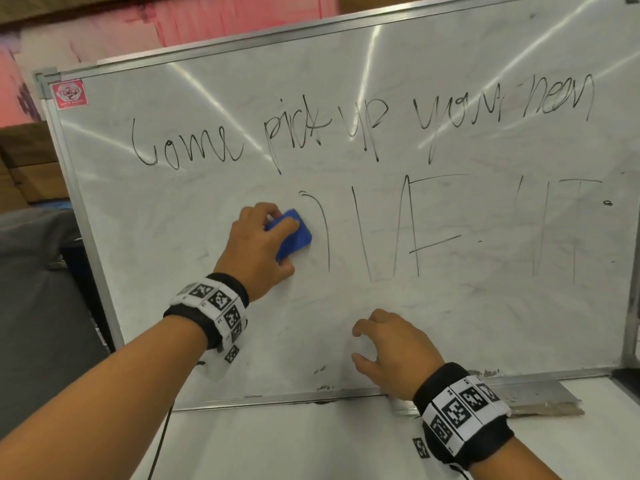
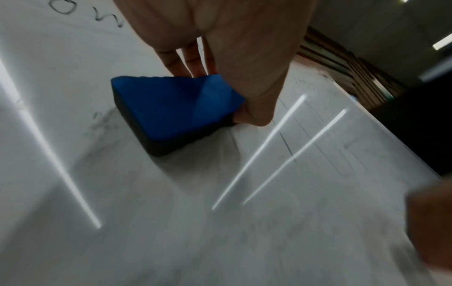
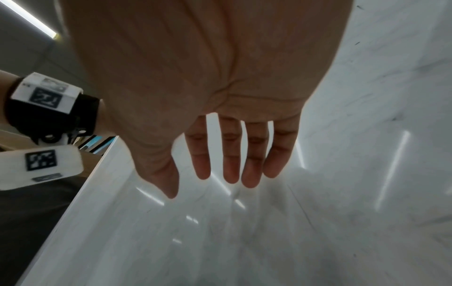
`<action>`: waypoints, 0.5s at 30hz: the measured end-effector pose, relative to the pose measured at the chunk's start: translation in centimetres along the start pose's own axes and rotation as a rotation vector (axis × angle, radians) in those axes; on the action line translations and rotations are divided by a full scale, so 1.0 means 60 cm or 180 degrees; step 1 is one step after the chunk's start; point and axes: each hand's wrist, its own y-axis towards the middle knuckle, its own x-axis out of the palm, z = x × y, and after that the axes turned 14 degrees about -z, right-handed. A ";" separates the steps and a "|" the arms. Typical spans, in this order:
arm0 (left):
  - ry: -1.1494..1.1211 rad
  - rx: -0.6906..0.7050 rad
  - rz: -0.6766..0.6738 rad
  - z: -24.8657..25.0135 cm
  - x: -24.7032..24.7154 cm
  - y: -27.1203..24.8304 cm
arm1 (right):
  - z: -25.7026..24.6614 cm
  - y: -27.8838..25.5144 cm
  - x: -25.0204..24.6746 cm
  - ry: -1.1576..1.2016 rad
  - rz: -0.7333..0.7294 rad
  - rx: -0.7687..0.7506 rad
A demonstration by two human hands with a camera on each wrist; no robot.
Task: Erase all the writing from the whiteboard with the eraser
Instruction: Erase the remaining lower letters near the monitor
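Observation:
A whiteboard (image 1: 346,323) stands upright, with black handwriting (image 1: 346,129) across its upper half and larger, partly wiped strokes (image 1: 408,230) in the middle row. My left hand (image 1: 258,247) grips a blue eraser (image 1: 292,235) with a dark felt underside (image 2: 181,143) and presses it flat on the board, left of a curved stroke (image 1: 322,230). Faint grey smears lie on the board around the eraser. My right hand (image 1: 391,348) has straight, spread fingers (image 3: 229,166) that rest against the lower part of the board (image 3: 269,232).
The board's metal frame (image 1: 83,216) runs down the left side, and a tray ledge (image 1: 519,393) runs along the bottom. A white tabletop (image 1: 311,445) lies below. A dark grey object (image 1: 34,306) stands at the left, with a pink wall (image 1: 173,26) behind.

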 end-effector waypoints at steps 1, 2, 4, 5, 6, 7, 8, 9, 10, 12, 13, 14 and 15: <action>0.0112 0.0047 -0.0086 -0.001 0.010 -0.008 | 0.001 0.000 0.000 -0.0066 0.0019 0.0038; 0.0160 0.0062 -0.0127 -0.003 0.015 -0.014 | 0.001 0.000 0.001 -0.0141 0.0042 0.0079; 0.0141 0.0075 -0.0113 -0.008 0.016 -0.016 | 0.002 0.001 0.002 -0.0263 0.0129 0.0137; 0.0102 0.0072 -0.0097 -0.010 0.014 -0.015 | 0.003 0.002 0.003 -0.0311 0.0201 0.0158; 0.0045 0.0052 -0.0084 -0.011 0.011 -0.014 | 0.003 0.002 0.004 -0.0360 0.0283 0.0183; -0.0017 0.0016 -0.0071 -0.011 0.010 -0.013 | 0.003 0.004 0.004 -0.0413 0.0367 0.0216; -0.0064 -0.0016 -0.0059 -0.010 0.011 -0.013 | 0.004 0.006 0.004 -0.0476 0.0450 0.0257; -0.0085 -0.0032 -0.0060 -0.008 0.013 -0.015 | 0.006 0.007 0.004 -0.0537 0.0525 0.0304; -0.0082 -0.0027 -0.0091 -0.005 0.018 -0.020 | 0.007 0.009 0.004 -0.0585 0.0580 0.0348; -0.0055 0.0014 -0.0183 -0.002 0.030 -0.030 | 0.009 0.010 0.005 -0.0641 0.0639 0.0385; -0.0061 0.0025 -0.0209 -0.002 0.033 -0.033 | 0.009 0.010 0.005 -0.0675 0.0656 0.0390; -0.0077 0.0030 -0.0218 -0.003 0.032 -0.035 | 0.009 0.009 0.006 -0.0723 0.0657 0.0404; -0.0100 0.0031 -0.0209 -0.004 0.029 -0.033 | 0.009 0.009 0.007 -0.0770 0.0642 0.0426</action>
